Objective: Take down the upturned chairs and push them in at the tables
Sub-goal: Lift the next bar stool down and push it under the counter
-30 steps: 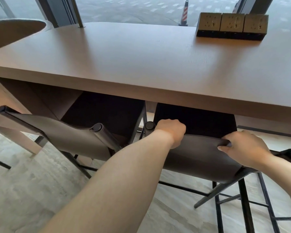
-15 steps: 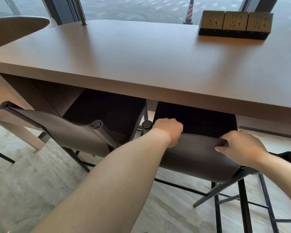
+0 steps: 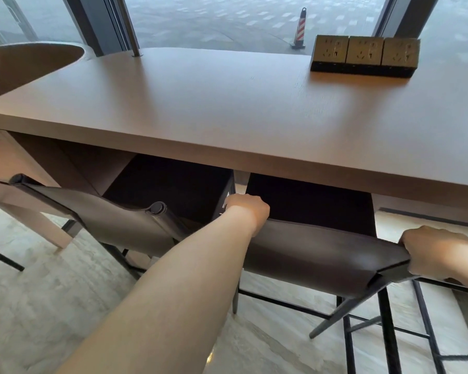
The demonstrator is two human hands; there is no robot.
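1. Chair (image 3: 322,255) stands upright on the floor at the near edge of the table (image 3: 227,117). Its dark seat is partly tucked beneath the tabletop and its backrest is on our side of that edge.
2. Our left hand (image 3: 247,209) curls over the backrest's left top corner. Our right hand (image 3: 438,252) wraps round the right top corner, so both hands grip the chair.
3. The backrest's long axis runs side to side, roughly parallel to the table's near edge. Its right end looks slightly further out, so our left hand is nearer the table.
4. The table lies straight ahead of our hands. We judge the coming move to be a level push toward it, a little firmer from the right.
5. The chair has a curved, dark brown, leather-like backrest and thin black metal legs with crossbars. A second chair (image 3: 114,220) of the same kind sits beside it at the same table edge.
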